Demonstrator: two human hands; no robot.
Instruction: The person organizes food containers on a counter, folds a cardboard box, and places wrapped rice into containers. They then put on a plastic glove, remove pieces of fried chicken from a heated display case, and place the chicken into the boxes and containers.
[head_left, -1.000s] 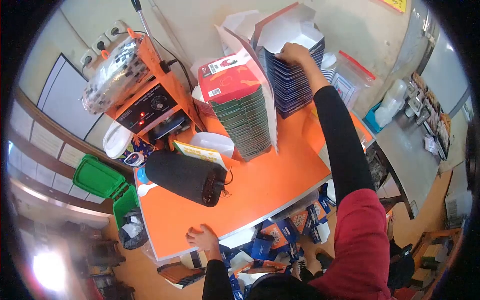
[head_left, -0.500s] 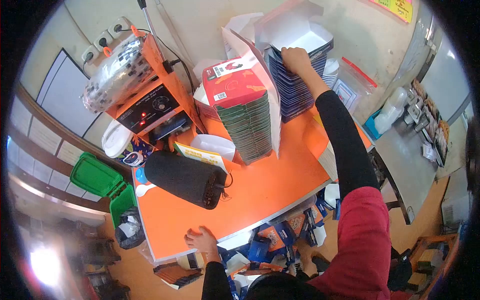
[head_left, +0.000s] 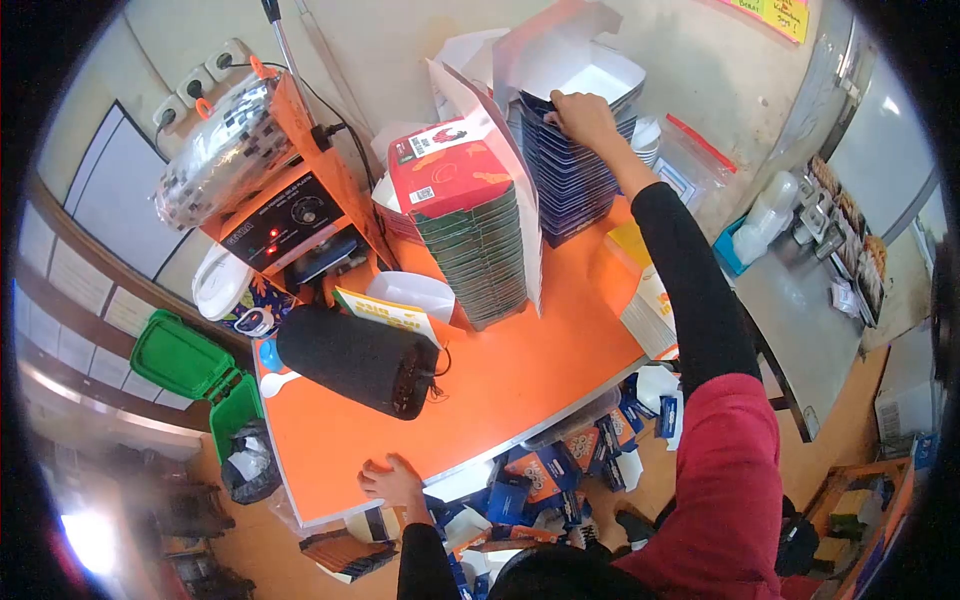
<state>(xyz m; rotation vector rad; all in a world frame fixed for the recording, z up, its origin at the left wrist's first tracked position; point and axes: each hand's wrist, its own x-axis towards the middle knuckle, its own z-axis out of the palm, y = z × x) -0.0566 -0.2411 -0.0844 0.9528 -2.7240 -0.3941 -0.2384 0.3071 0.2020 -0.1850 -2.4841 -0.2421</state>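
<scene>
A tall stack of nested dark-blue paper food boxes [head_left: 575, 185] stands at the back of the orange table. My right hand [head_left: 585, 118] reaches to its top, with bent fingers gripping the near rim of the uppermost box [head_left: 595, 72], whose white inside faces up and whose lid stands raised. The fingertips are partly hidden. My left hand [head_left: 393, 480] rests at the table's front edge, fingers spread and holding nothing. Left of the blue stack rises another stack of nested boxes [head_left: 475, 250], green-sided, with a red box [head_left: 450, 175] on top.
A black cylindrical speaker [head_left: 358, 362] lies on the orange table [head_left: 480, 400], near a white spoon [head_left: 278, 383]. An orange cup-sealing machine [head_left: 295, 215] stands at the back left. Several folded cartons [head_left: 545, 475] lie below the table. A green bin [head_left: 232, 410] stands left.
The whole view has shifted slightly. My right hand stays at the blue stack's top box, its fingers now closer around the rim. My left hand remains at the table edge.
</scene>
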